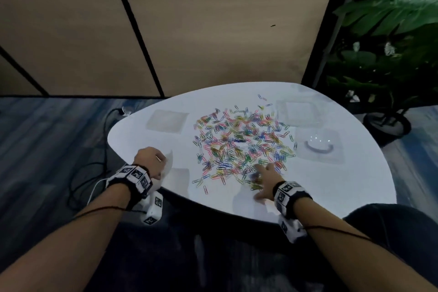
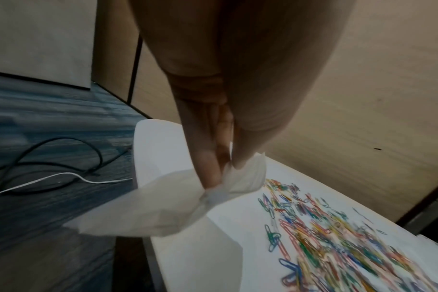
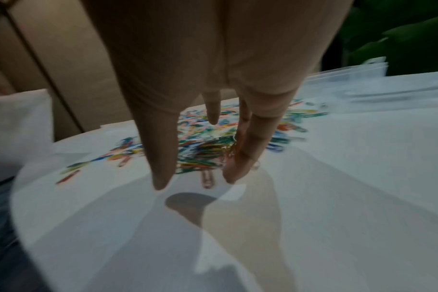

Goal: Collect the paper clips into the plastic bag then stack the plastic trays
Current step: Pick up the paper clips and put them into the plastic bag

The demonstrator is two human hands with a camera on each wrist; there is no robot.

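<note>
White and rounded, the table is strewn at its middle with coloured paper clips. At the table's near-left edge a plastic bag is pinched by the left hand, its mouth bunched. The right hand is spread, straight-fingered and holding nothing, on the pile's near side. Clear plastic trays are set beyond the pile. Clips could be swept off the edge if the bag is not opened.

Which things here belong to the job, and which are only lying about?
For the job:
paper clips
plastic bag, pinched by the left hand
plastic trays
right hand, open over the clips

Lying about:
cables
potted plant
</note>
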